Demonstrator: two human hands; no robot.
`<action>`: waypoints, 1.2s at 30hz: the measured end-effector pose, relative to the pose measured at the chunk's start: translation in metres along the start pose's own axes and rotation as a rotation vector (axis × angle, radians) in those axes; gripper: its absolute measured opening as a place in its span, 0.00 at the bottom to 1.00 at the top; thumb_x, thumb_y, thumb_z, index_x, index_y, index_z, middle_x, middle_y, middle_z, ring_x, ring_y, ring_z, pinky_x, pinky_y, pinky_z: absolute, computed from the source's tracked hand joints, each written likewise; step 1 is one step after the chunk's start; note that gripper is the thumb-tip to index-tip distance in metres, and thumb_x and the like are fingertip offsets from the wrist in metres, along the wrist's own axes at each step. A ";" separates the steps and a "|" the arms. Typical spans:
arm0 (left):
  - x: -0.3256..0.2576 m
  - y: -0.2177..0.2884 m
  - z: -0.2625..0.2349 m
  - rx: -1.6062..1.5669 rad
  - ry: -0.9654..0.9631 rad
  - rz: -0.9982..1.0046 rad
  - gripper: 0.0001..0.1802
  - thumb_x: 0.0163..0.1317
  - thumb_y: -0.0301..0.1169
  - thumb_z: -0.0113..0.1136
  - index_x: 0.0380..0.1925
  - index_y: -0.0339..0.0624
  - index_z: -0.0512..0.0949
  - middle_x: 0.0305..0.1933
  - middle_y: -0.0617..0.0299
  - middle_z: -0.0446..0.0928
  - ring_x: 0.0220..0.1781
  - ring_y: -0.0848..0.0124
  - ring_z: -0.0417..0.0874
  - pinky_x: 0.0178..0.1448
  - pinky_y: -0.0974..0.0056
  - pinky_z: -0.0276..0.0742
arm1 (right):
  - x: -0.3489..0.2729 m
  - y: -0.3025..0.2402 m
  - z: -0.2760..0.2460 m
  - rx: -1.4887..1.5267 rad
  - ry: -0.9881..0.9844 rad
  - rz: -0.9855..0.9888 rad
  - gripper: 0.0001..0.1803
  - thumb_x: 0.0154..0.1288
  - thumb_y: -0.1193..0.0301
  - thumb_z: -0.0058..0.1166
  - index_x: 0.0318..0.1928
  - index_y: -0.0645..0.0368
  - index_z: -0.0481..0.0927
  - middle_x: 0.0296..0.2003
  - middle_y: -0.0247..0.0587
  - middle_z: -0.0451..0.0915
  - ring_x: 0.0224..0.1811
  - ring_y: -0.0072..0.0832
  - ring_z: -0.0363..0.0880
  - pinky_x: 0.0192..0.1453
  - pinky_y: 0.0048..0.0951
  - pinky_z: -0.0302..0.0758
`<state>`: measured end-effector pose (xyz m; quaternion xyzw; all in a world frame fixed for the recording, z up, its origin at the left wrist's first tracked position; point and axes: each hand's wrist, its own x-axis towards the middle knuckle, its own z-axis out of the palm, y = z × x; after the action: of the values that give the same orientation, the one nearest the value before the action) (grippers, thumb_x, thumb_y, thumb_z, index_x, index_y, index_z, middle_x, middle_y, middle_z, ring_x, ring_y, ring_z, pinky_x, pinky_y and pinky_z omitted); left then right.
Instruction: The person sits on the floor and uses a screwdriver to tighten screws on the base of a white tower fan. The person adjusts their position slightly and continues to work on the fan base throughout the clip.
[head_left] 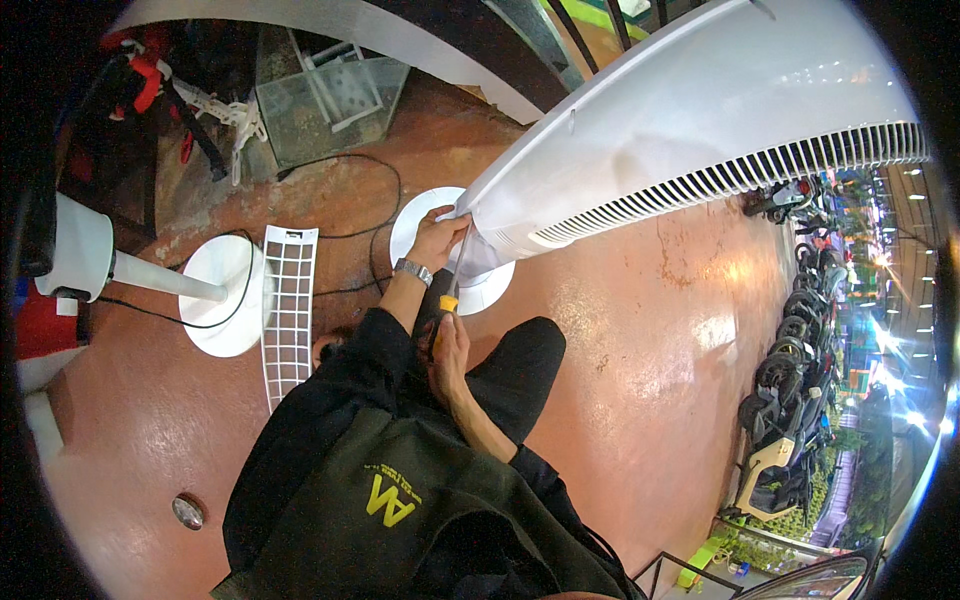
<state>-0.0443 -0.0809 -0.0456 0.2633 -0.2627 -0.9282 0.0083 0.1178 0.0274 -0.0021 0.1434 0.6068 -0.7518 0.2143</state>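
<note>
A tall white tower fan (640,150) with a long slatted grille stands on a round white base (415,222), leaning across the upper right of the view. My left hand (437,240), with a metal-band watch at the wrist, is closed on the lower edge of the fan's body. Just below it, my right hand (450,350) grips a screwdriver (449,303) with a yellow handle. The screwdriver's shaft points up toward the fan's lower end. Its tip is too small to make out there.
On the left, a white grid panel (290,310) lies beside another round white base (218,300) with a pole. A black cable (398,180) winds over the reddish floor. A glass-topped piece (330,105) stands at the back; motorcycles (785,370) line the right.
</note>
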 end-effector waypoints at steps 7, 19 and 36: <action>0.000 0.003 0.001 0.026 0.029 0.026 0.31 0.54 0.17 0.61 0.57 0.27 0.59 0.49 0.46 0.75 0.49 0.62 0.80 0.56 0.66 0.77 | 0.004 0.005 0.003 0.148 -0.005 0.094 0.17 0.72 0.54 0.39 0.46 0.53 0.68 0.28 0.29 0.71 0.24 0.19 0.68 0.23 0.20 0.64; 0.004 0.003 -0.001 0.102 0.021 0.110 0.36 0.50 0.16 0.64 0.57 0.29 0.57 0.43 0.43 0.78 0.42 0.60 0.83 0.49 0.64 0.82 | -0.009 -0.019 0.011 0.478 -0.147 0.253 0.24 0.74 0.56 0.34 0.65 0.50 0.59 0.32 0.31 0.69 0.24 0.18 0.63 0.24 0.18 0.60; 0.003 -0.002 -0.001 0.142 0.054 0.124 0.33 0.50 0.18 0.65 0.56 0.31 0.60 0.38 0.50 0.80 0.35 0.71 0.81 0.40 0.71 0.79 | -0.007 -0.015 0.015 0.422 -0.087 0.267 0.20 0.72 0.53 0.37 0.58 0.47 0.64 0.30 0.30 0.69 0.23 0.19 0.65 0.25 0.20 0.61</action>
<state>-0.0459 -0.0803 -0.0491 0.2714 -0.3434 -0.8975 0.0542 0.1173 0.0167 0.0168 0.2311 0.4022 -0.8325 0.3029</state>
